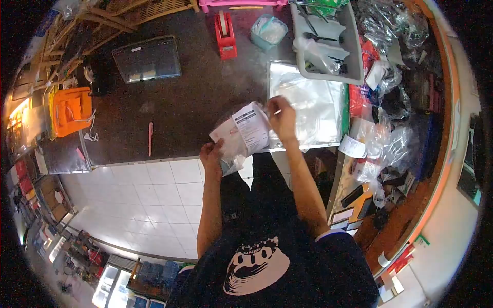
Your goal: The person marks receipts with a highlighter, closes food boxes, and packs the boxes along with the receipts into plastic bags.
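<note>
My left hand (210, 156) grips the lower left corner of a clear plastic packet (226, 134) with something pale inside. A white printed paper label (250, 127) with dark header bars lies over the packet, which is tilted at the table's front edge. My right hand (282, 120) is closed at the packet's upper right side, its fingers curled together. A small white bit shows at those fingertips, too small to name. Just beyond and under the right hand lies a stack of clear plastic bags (310, 105).
On the dark table (190, 108) are a red tape dispenser (225, 35), a tablet (147, 59), a pink pen (150, 138) and a teal container (269, 32). A grey tray (328, 46) of tools stands at the back right. Crumpled plastic (393, 149) crowds the right side.
</note>
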